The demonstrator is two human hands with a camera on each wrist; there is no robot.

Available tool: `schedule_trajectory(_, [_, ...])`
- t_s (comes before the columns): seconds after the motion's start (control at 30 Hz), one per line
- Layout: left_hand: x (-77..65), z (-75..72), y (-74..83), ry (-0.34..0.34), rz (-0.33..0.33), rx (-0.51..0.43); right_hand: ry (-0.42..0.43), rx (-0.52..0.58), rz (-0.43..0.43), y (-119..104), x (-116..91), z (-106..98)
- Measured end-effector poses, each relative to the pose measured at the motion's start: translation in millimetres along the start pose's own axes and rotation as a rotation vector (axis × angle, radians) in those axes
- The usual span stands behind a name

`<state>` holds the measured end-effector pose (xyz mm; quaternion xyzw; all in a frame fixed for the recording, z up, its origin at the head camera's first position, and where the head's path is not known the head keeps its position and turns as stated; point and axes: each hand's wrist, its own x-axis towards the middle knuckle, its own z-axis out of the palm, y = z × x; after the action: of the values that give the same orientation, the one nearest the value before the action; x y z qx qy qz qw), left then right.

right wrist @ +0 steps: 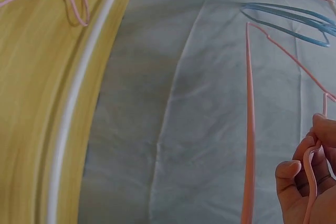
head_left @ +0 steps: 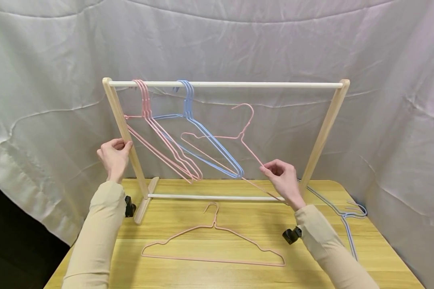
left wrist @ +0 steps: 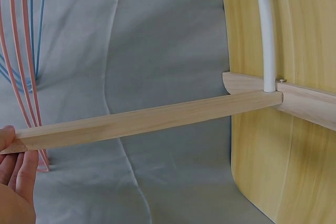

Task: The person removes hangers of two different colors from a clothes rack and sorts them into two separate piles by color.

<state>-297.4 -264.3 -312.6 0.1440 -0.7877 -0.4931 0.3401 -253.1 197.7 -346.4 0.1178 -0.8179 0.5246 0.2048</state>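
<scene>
Grey cloth (head_left: 275,48) is hung behind a yellow wood-grained table (head_left: 202,277), on which a rack (head_left: 267,84) of pale wood and white rods is stood. Pink hangers (head_left: 146,109) are hung from its top rod near the left post (head_left: 115,105), with blue hangers (head_left: 187,107) beside them. In front, another pink hanger (head_left: 215,224) is laid flat; blue-grey hangers (head_left: 344,216) are seen by the right table edge. Below the rod, a tilted pink hanger (head_left: 242,135) is pinched along one shoulder by the right hand (head_left: 283,180), while the post is grasped by the left hand (head_left: 115,158)
</scene>
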Motion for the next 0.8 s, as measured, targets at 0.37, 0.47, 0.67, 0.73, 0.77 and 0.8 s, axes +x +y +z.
schedule_trajectory(0.37, [0.8, 0.7, -0.2, 0.006, 0.006, 0.017, -0.043, 0.024, 0.053, 21, -19, 5])
schedule_trajectory(0.47, [0.9, 0.6, -0.4, 0.005, 0.005, 0.016, -0.037, 0.022, 0.067, 27, -24, 7])
schedule_trajectory(0.67, [0.6, -0.1, -0.5, 0.0, 0.005, 0.009, -0.029, 0.021, 0.063, 38, -34, 10])
schedule_trajectory(0.73, [0.4, -0.1, -0.4, 0.001, 0.006, 0.005, -0.044, 0.029, 0.065, 42, -38, 11])
schedule_trajectory(0.77, [0.3, -0.1, -0.4, 0.002, 0.007, 0.002, -0.051, 0.03, 0.067, 43, -39, 11])
schedule_trajectory(0.8, [0.1, -0.1, -0.3, 0.005, 0.008, 0.001, -0.061, 0.035, 0.075, 45, -41, 12])
